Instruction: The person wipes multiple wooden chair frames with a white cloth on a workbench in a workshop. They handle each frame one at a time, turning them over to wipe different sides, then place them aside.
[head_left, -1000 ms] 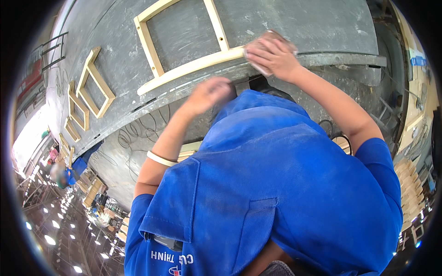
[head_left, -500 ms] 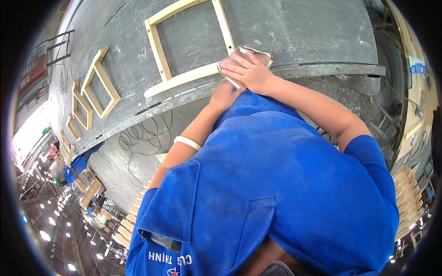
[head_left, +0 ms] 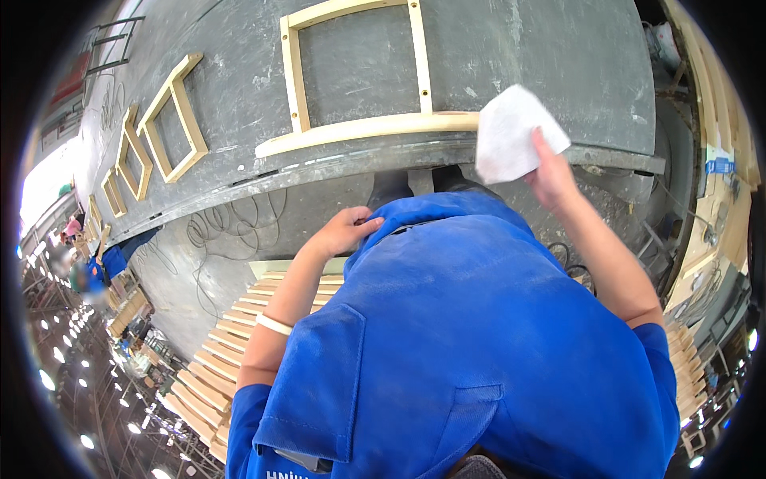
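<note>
My right hand [head_left: 550, 172] is closed on the edge of a whitish sheet of sandpaper [head_left: 515, 136], raised near the table's front edge. The sheet covers the right end of a pale wooden frame's [head_left: 367, 128] curved front rail; whether they touch I cannot tell. This frame lies flat on the grey table [head_left: 527, 48], with dark holes in its side bars. By my waist, my left hand [head_left: 339, 231] rests at the hem of my blue shirt [head_left: 447, 279]. Its thumb and fingers are loosely bent and apart, with nothing seen in them.
Several smaller-looking wooden frames [head_left: 175, 120] stretch along the table to the left. Below the table edge, a thin cable [head_left: 211, 231] lies in loops on the floor. Wooden slats [head_left: 215, 367] are stacked at lower left, and long boards [head_left: 730, 104] stand at right. A person [head_left: 112, 263] is far left.
My right hand has lifted the sandpaper off the frame's corner and moved right, turning its whitish face into view. My left hand has drawn back from the table edge to my waist.
</note>
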